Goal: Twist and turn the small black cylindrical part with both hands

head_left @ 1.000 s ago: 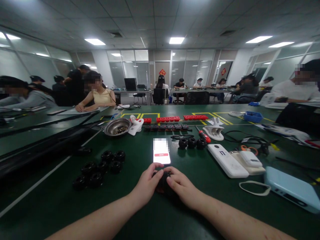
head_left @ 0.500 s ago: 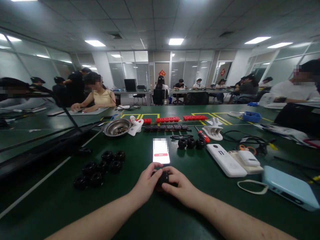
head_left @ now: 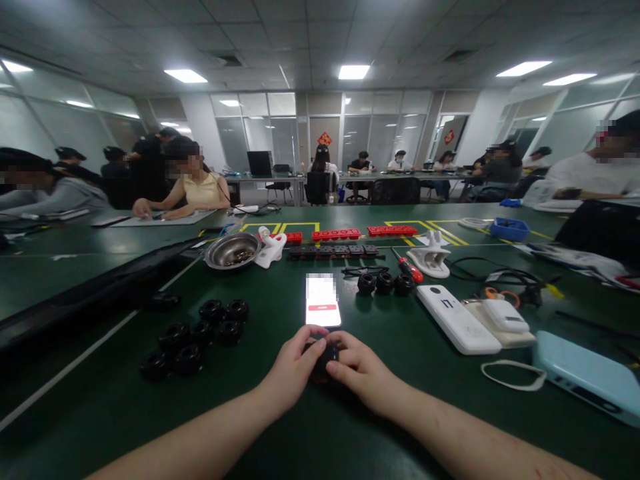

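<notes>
Both my hands meet at the front middle of the green table around a black round part (head_left: 327,359), mostly covered by the fingers. My left hand (head_left: 295,360) grips it from the left with thumb and fingers. From the right, my right hand (head_left: 359,368) holds the same part, its thumb against the near side. Just beyond the fingers lies a phone (head_left: 323,303) with a lit white screen and a red bar. A cluster of similar black ring-shaped parts (head_left: 187,359) rests to the left. Three more black parts (head_left: 385,283) stand in a row right of the phone.
A metal bowl (head_left: 233,252) holds small brassy pieces. Red strips (head_left: 336,235) and a black strip (head_left: 334,253) lie behind the phone. Rightward are a red screwdriver (head_left: 410,267), a white power bank (head_left: 456,319) and a light-blue box (head_left: 587,377). A long black object (head_left: 95,293) lies left.
The view has shifted slightly. Both hands keep their hold on the black part with little movement. A thin dark bar that slanted upward at the left no longer shows.
</notes>
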Tool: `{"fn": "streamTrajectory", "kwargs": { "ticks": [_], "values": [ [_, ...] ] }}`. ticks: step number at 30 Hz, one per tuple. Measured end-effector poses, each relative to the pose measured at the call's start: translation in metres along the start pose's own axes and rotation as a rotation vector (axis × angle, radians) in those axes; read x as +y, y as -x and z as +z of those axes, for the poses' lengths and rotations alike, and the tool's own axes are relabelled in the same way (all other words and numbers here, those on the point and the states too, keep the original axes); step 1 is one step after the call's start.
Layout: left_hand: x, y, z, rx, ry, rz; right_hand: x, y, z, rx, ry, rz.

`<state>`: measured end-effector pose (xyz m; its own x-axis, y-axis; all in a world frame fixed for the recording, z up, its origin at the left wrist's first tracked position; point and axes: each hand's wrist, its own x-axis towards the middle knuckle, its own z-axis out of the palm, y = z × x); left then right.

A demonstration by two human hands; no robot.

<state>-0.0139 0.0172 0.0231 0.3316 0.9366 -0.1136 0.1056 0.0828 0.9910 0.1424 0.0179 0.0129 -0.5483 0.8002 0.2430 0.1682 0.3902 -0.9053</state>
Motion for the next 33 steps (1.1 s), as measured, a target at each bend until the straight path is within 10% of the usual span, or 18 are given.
{"fn": "streamTrajectory", "kwargs": {
  "ticks": [33],
  "values": [
    [0.0044,0.0042,0.0031,0.014,0.018,-0.007,-0.0028,0.0062,0.0,-0.037,0.037,-0.046]
  ]
}}
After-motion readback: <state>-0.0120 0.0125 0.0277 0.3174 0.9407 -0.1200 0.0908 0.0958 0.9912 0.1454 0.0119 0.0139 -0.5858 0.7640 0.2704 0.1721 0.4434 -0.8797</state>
